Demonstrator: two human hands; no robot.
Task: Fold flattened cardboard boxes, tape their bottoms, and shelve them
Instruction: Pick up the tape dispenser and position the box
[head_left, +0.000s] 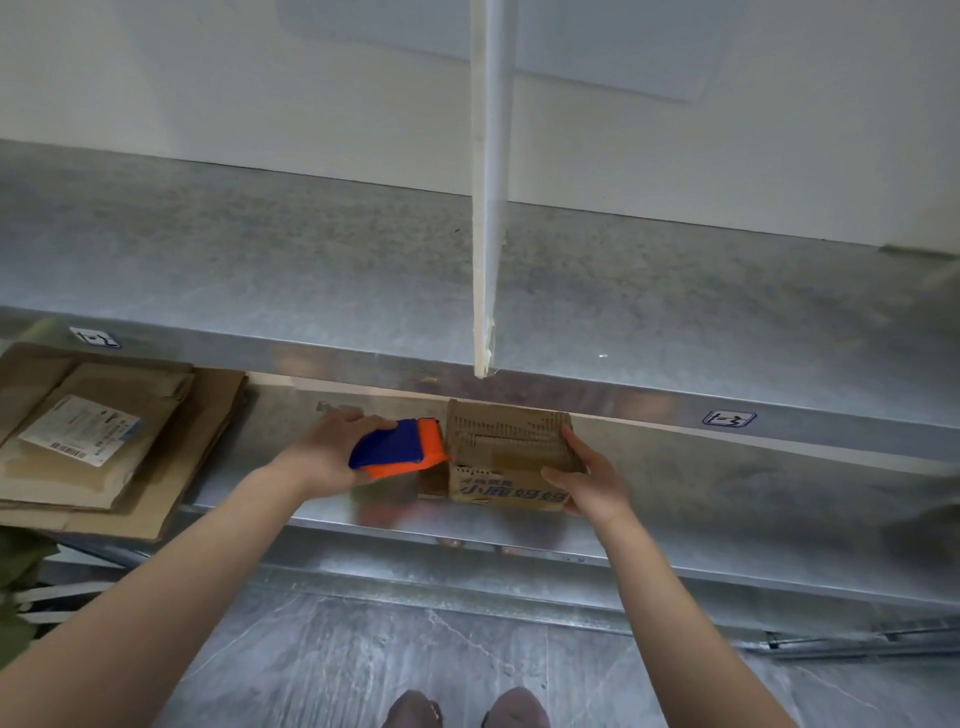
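Ctr of frame, slightly below middle: small cardboard box (501, 447) sits on the lower shelf (727, 493), a grey metal deck, just under the front lip of the upper shelf (260, 260). Box top faces the camera, brown w/ scuffed, torn-looking patches & a strip of tape across it. Front side has blue printed characters.

right hand (587, 483) comes in from btm right & grips the box at its right end: thumb lies on the near top edge, fingers curl down round the right side. Fingers partly closed on the box, not flat.

left hand (327, 452) comes in from btm left & holds a tape dispenser (400, 449), blue body w/ orange edge. Fingers wrap over the blue part; thumb is under it & mostly hidden. Orange end is right at the box's left side; can't tell if it touches.

Left edge of frame, same shelf: stack of flattened cardboard (156, 467), several sheets, top one w/ a white shipping label (78, 431). Well apart from the box.

white post (488, 208) runs down from top ctr & ends at the upper shelf's front lip, above the box. Small blue-&-white stickers on both shelf lips.

Btm of frame: grey veined floor (363, 665) & the tips of two shoes (415, 712).
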